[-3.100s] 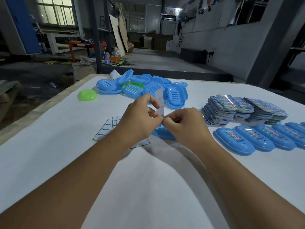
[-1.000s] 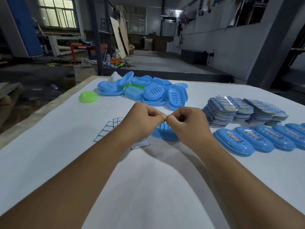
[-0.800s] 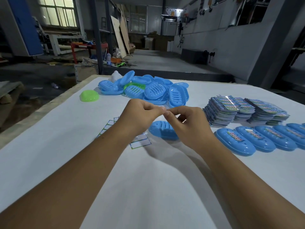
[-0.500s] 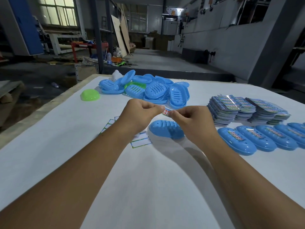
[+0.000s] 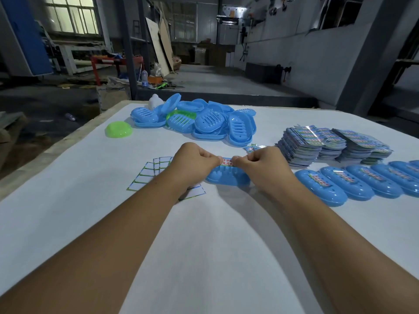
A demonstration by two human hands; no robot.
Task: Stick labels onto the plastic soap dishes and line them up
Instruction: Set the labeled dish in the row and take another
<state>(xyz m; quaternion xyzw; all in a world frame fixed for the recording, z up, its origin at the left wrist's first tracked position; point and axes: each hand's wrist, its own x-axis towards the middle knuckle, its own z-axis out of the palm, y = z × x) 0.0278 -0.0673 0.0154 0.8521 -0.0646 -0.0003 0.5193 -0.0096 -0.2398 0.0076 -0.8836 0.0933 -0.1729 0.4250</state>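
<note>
your left hand (image 5: 195, 160) and right hand (image 5: 260, 163) each pinch an end of a label (image 5: 226, 161) with red and green writing, too small to read, over a blue soap dish (image 5: 227, 177).

Two hands (image 5: 195, 162), one green dish (image 5: 118, 130), one held label (image 5: 226, 161)

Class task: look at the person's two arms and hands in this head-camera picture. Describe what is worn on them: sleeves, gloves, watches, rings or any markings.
Both forearms are bare as far as the frame shows, with no sleeve in view. The left hand and right hand wear no gloves. No watch, bracelet or ring shows on either.
</note>
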